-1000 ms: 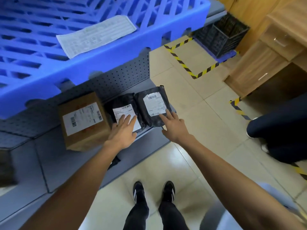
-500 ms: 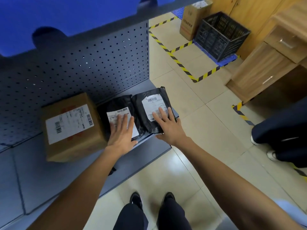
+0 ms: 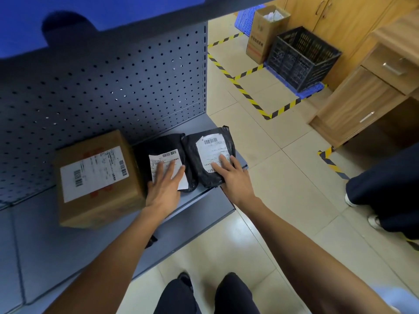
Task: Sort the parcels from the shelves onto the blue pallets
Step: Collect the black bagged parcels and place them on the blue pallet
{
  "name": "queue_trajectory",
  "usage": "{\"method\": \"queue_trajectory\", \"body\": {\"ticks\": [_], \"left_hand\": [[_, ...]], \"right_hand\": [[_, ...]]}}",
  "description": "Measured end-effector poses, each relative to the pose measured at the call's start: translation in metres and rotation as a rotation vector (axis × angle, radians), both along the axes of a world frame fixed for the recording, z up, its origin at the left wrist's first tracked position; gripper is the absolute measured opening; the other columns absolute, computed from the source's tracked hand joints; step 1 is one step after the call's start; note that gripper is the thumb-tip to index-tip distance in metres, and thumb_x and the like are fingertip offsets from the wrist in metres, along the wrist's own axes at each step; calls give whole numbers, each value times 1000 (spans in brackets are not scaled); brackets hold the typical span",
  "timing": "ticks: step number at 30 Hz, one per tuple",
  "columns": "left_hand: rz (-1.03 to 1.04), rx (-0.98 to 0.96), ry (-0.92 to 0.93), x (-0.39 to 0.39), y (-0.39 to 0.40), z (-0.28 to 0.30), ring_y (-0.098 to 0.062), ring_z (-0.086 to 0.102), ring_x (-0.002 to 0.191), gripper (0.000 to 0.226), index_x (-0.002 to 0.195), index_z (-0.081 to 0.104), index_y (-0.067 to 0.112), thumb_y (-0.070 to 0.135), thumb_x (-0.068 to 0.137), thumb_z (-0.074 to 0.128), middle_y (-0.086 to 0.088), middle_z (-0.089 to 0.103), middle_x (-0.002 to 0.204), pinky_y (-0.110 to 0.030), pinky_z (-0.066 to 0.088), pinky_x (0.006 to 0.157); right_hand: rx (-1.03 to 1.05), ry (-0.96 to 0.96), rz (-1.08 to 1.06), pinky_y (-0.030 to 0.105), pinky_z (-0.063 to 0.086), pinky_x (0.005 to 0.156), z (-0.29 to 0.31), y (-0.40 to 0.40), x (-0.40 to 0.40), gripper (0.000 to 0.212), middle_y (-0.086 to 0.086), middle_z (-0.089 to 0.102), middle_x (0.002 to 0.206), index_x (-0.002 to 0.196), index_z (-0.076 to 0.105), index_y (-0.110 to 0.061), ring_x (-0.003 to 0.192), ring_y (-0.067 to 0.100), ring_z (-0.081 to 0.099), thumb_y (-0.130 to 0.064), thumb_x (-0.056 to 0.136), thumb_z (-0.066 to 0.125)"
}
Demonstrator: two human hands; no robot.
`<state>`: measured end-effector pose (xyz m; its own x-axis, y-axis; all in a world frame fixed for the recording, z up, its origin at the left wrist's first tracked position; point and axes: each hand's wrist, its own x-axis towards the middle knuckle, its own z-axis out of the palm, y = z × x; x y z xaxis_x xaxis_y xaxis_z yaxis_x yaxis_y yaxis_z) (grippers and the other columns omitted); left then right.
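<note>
black parcels [image 3: 208,159], white labels, flat hands [image 3: 163,189] on top

Grey metal shelf [image 3: 68,257]: bare surface in front of and left of the brown cardboard box [image 3: 95,177]. Box sits just left of two black plastic mailer bags [image 3: 163,146] [image 3: 210,141], which lie touching side by side. Perforated grey back panel [image 3: 102,87] closes the rear. Blue pallet [image 3: 68,12] overhangs above, limiting headroom. Right of the shelf end, the tiled floor [image 3: 283,177] is open; a bystander's dark trouser legs [image 3: 385,177] stand further right.
</note>
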<state>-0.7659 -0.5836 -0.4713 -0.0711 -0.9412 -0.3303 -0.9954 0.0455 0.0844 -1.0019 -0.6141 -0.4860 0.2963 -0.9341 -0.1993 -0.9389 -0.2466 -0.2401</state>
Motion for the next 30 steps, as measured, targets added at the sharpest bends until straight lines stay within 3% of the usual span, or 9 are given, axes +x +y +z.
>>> {"method": "queue_trajectory", "body": {"ticks": [7, 10, 14, 22, 30], "left_hand": [[82, -78, 145, -4, 10, 27, -25, 3, 155, 71, 156, 31, 31, 4, 94, 51, 7, 18, 167, -57, 37, 109], [90, -95, 230, -8, 13, 42, -25, 15, 154, 69, 152, 40, 29, -1, 91, 52, 5, 31, 163, -57, 38, 109], [107, -160, 387, -17, 17, 61, -29, 33, 147, 64, 145, 52, 24, -5, 88, 53, -3, 47, 154, -53, 41, 109], [-10, -156, 458, -56, 25, 109, -25, 28, 150, 65, 146, 52, 25, -6, 89, 56, 0, 44, 156, -58, 34, 111], [-218, -196, 465, -125, 33, 173, -19, 24, 151, 64, 150, 45, 30, 0, 94, 52, 8, 38, 159, -42, 29, 105]], "right_hand": [[-101, -171, -101, 50, 54, 82, 25, 18, -10, 56, 3, 48, 147, 136, 58, -26, 136, 34, 40, -4, 85, 62], [-142, -244, -165, 49, 54, 84, 45, 29, -17, 53, 7, 53, 145, 132, 63, -24, 133, 36, 46, -2, 83, 63], [-194, -296, -249, 46, 53, 82, 70, 44, -27, 46, -7, 55, 137, 127, 60, -31, 125, 30, 48, -13, 86, 48], [-299, -314, -452, 39, 51, 86, 123, 90, -60, 54, -5, 54, 145, 128, 62, -29, 124, 29, 48, -3, 82, 55], [-423, -315, -667, 35, 45, 98, 180, 153, -112, 63, 8, 56, 144, 130, 65, -17, 123, 31, 51, 9, 73, 58]]}}
